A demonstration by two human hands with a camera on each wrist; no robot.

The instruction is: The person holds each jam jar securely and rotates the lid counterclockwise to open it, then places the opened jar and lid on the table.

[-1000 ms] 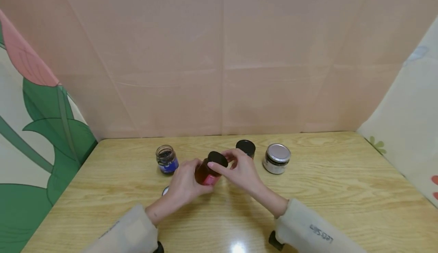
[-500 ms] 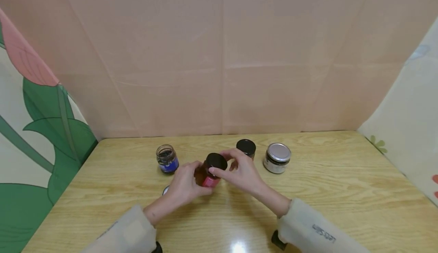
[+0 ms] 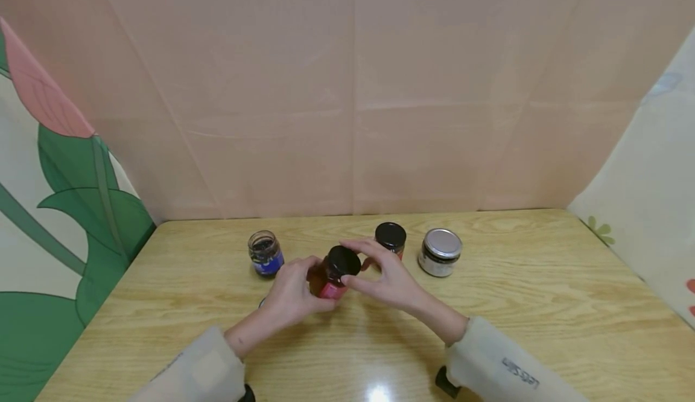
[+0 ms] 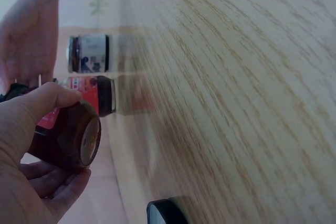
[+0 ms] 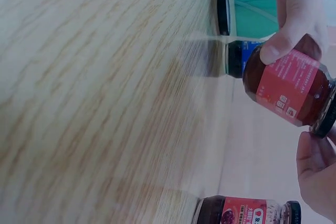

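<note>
My left hand (image 3: 290, 290) grips a jam jar (image 3: 320, 280) with a pink-red label round its body, held above the table and tilted to the right. The jar wears a black lid (image 3: 344, 261). Thumb and fingers of my right hand (image 3: 385, 278) pinch that lid at its rim. In the right wrist view the jar's label (image 5: 286, 82) faces the camera, and the lid's edge (image 5: 325, 121) meets the right fingertips. From the left wrist the jar's bottom (image 4: 89, 141) shows, with the left thumb along its side.
An uncapped jar with a blue label (image 3: 266, 256) stands at the back left. Behind the right hand stands a black-lidded jar (image 3: 391, 236) with a red label, beside a silver-lidded jar (image 3: 440, 251). A loose black-rimmed lid (image 5: 223, 14) lies on the table, mostly hidden by the left hand in the head view.
The held jar has become a little more upright. My right thumb has shifted round the lid's rim toward me, and the index finger has moved left over its far side.
</note>
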